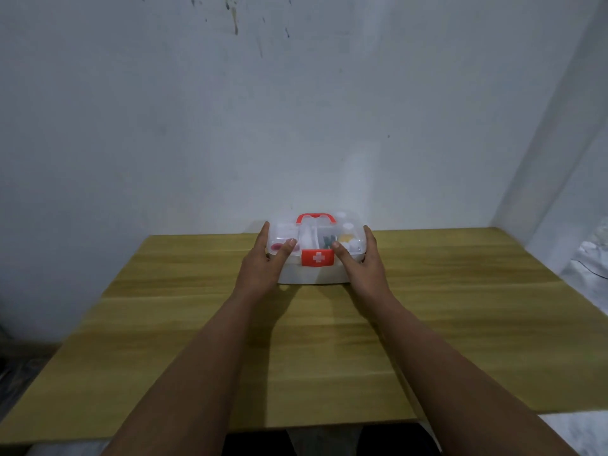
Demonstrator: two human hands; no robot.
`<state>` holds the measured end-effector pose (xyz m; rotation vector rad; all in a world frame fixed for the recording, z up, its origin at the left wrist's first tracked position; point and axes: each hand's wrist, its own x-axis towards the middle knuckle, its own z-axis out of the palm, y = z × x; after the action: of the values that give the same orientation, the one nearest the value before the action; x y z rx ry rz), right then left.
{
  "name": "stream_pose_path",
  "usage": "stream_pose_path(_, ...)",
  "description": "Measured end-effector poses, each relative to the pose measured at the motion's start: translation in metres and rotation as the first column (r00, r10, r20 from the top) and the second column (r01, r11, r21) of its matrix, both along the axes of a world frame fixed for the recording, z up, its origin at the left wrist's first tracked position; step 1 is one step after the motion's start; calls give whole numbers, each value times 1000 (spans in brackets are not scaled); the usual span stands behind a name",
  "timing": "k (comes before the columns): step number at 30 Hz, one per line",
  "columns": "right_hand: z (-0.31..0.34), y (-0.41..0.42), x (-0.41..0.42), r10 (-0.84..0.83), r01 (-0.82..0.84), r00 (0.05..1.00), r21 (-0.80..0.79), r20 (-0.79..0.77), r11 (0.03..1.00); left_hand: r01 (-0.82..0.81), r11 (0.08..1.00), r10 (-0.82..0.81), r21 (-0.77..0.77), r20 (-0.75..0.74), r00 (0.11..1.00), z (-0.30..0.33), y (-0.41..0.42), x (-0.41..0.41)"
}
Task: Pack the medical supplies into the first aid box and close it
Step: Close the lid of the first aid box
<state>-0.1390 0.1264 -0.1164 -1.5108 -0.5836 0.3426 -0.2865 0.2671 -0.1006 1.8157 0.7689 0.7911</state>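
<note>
- Wooden table: spread wide under both forearms, backed by a pale wall; bare of loose supplies wherever visible.
- First aid box: stood at the far middle of the table, close to the wall, straight ahead of the person and centred between the two arms. Long axis lay left to right, across the line of reach.
- Clear lid: lay down over the white base, with medical supplies seen dimly through it, too blurred to name singly. Judged as packing done, closing the step in hand.
- Left hand: wrapped the left end of the box, fingers up along the lid's side, thumb laid on the lid's front edge. Grasping, not clenched.
- Right hand: mirrored it at the right end, fingers along the side wall, thumb pressed on the lid beside the clasp. Likewise grasping the box.
- Both hands equally near, one at each short end; neither favoured by position.
- Red handle: arched over the lid's far edge, untouched by either hand.
- Red clasp with white cross: sat at the middle of the near face, between the two thumbs and just beside each. Could not be told whether snapped fully home.
- Judged turning point for the next move: clasp on the near side, midway along the long axis, reachable by either thumb sliding inward while the other hand steadied the box.
</note>
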Motion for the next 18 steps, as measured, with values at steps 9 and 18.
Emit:
stream_pose_path(9,-1,37,35,-63,66,997,-64,46,996,6,1000,-6,-23,4,1000,-1,36,37)
stream_pose_path(18,-4,47,45,-71,76,996,-80,58,994,8,999,-8,-37,5,1000,-2,46,50)
